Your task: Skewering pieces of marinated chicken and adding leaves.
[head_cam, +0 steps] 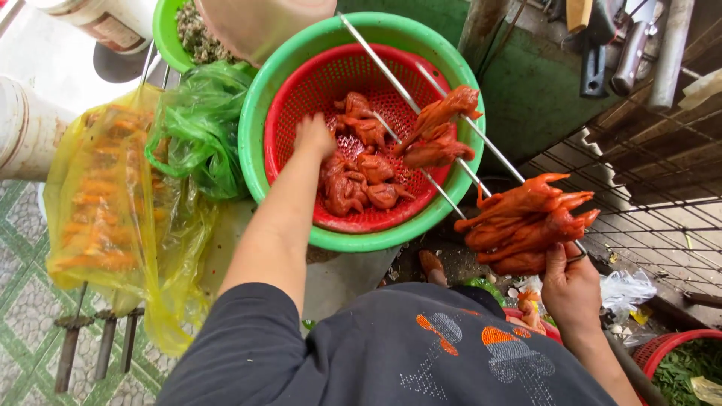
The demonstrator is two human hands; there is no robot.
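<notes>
Two grips: our left hand (pixel 314 135) reaches, fingers hidden, among the birds (pixel 361 180) mid-colander (pixel 301 98); our right hand (pixel 571 289) clenches the skewer (pixel 481 143), pointing back toward them.

— Where are we, do we think?

— We take it for a street-food grilling stall, out of doors. We see small reddish marinated birds (pixel 366 177) heaped in a red strainer basket (pixel 301 98) set inside a green basin (pixel 259 113), and more of them threaded on long metal skewers (pixel 391 75).

— And around it?

— We see skewered food under a yellow plastic bag (pixel 113 195), a wire grill rack (pixel 647 180), knives (pixel 628 53) hanging at the top right, patterned floor tiles (pixel 22 301) and scraps on the ground.
</notes>
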